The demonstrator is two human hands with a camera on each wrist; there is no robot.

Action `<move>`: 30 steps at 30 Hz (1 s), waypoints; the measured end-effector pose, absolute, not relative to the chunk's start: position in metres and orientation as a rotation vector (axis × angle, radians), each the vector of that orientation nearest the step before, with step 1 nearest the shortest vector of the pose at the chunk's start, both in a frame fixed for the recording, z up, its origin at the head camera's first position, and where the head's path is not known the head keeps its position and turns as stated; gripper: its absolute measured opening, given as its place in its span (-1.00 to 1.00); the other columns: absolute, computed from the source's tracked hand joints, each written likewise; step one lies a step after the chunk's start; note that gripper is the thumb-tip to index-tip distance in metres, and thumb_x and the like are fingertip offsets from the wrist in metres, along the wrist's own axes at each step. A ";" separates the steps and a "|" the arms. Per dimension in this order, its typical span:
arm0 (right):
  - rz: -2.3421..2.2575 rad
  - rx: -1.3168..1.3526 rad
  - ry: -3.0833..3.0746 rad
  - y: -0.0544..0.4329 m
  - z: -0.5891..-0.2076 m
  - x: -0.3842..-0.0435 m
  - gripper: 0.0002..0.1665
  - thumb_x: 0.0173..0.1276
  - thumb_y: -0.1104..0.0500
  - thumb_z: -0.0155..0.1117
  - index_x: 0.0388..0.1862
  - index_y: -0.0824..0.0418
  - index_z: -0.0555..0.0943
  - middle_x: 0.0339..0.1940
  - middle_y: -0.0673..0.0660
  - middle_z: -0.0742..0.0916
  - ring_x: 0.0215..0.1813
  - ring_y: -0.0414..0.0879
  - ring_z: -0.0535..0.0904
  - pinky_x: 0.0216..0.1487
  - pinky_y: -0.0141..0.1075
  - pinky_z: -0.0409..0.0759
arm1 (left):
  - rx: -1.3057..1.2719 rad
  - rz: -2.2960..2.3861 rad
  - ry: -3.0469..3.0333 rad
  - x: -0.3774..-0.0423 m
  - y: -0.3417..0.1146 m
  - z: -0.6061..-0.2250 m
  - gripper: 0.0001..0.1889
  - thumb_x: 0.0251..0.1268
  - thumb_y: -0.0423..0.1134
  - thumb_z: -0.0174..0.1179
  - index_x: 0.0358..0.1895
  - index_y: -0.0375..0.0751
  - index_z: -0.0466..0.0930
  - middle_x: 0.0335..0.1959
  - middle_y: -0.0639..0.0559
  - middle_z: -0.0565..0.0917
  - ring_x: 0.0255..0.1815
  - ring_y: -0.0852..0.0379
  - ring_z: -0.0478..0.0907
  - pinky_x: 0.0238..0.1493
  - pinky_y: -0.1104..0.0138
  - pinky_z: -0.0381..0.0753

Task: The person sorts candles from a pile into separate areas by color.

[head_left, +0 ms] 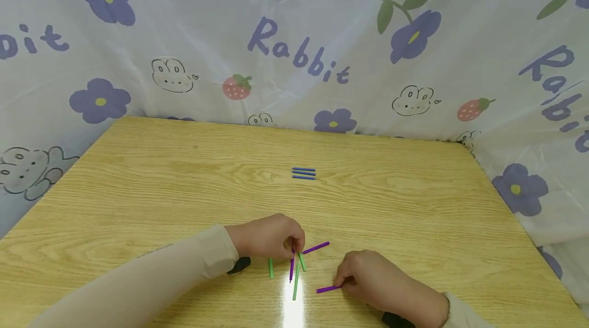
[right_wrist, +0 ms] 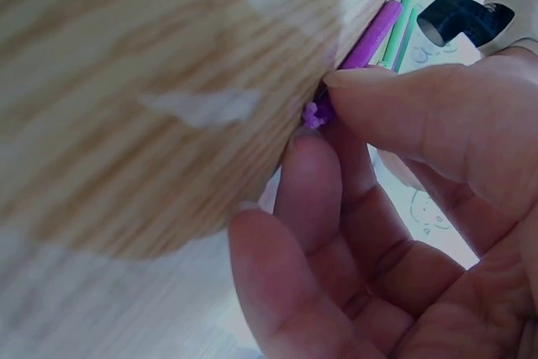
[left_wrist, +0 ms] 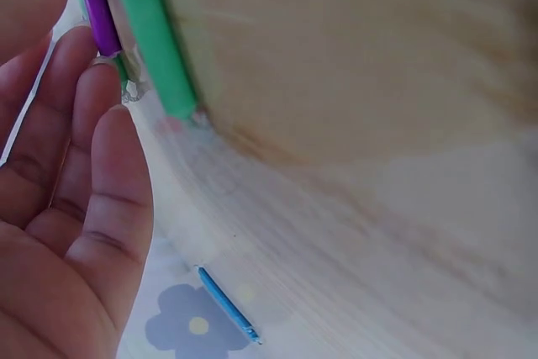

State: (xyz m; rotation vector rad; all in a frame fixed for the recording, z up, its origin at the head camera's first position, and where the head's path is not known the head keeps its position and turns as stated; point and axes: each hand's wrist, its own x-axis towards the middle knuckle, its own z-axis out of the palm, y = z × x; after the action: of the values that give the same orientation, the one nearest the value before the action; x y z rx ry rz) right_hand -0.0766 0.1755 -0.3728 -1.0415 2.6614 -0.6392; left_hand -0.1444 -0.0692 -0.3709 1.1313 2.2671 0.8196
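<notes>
Both hands down among the scattered sticks, near table edge.
The left hand pinched a purple stick in the pile; the right hand pinched another purple stick, fingertips low to lift it off the table.

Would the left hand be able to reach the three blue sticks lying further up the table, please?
Probably yes: the blue sticks lie apart on bare table, nothing between them and the left hand, though it is now pinching sticks in the mixed pile.
</notes>
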 end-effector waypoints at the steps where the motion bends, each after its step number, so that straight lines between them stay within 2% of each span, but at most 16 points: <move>1: -0.638 -1.041 2.663 0.175 -0.373 -0.076 -0.75 0.05 0.42 0.39 -0.46 0.07 0.77 -0.43 -0.19 0.70 -0.29 -0.38 0.56 -0.30 -0.50 0.54 | 1.143 0.816 2.266 -0.144 -0.069 -0.371 -0.82 0.09 -0.57 0.24 -0.43 -0.18 0.63 -0.40 0.15 0.62 -0.30 0.31 0.57 -0.22 0.53 0.54; 15: -0.616 -1.078 2.668 0.175 -0.374 -0.076 -0.75 0.03 0.42 0.41 -0.46 0.06 0.77 -0.43 -0.18 0.70 -0.29 -0.37 0.57 -0.31 -0.50 0.54 | 1.254 0.742 2.294 -0.145 -0.070 -0.372 -0.79 0.00 -0.62 0.25 -0.47 -0.21 0.63 -0.43 0.13 0.63 -0.34 0.35 0.54 -0.26 0.55 0.53; 30: -0.533 -1.173 2.680 0.174 -0.372 -0.076 -0.76 0.01 0.40 0.43 -0.47 0.04 0.75 -0.46 -0.20 0.67 -0.35 -0.41 0.51 -0.34 -0.53 0.50 | 1.323 0.619 2.334 -0.143 -0.070 -0.372 -0.79 0.03 -0.59 0.25 -0.51 -0.17 0.65 -0.48 0.21 0.58 -0.41 0.39 0.37 -0.32 0.56 0.45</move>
State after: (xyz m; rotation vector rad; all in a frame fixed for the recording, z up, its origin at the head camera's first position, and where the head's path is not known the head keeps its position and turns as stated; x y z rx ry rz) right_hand -0.0763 0.1738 -0.3722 -1.1732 2.6803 -0.5332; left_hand -0.1430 -0.0699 -0.3716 1.3229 2.3344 0.6193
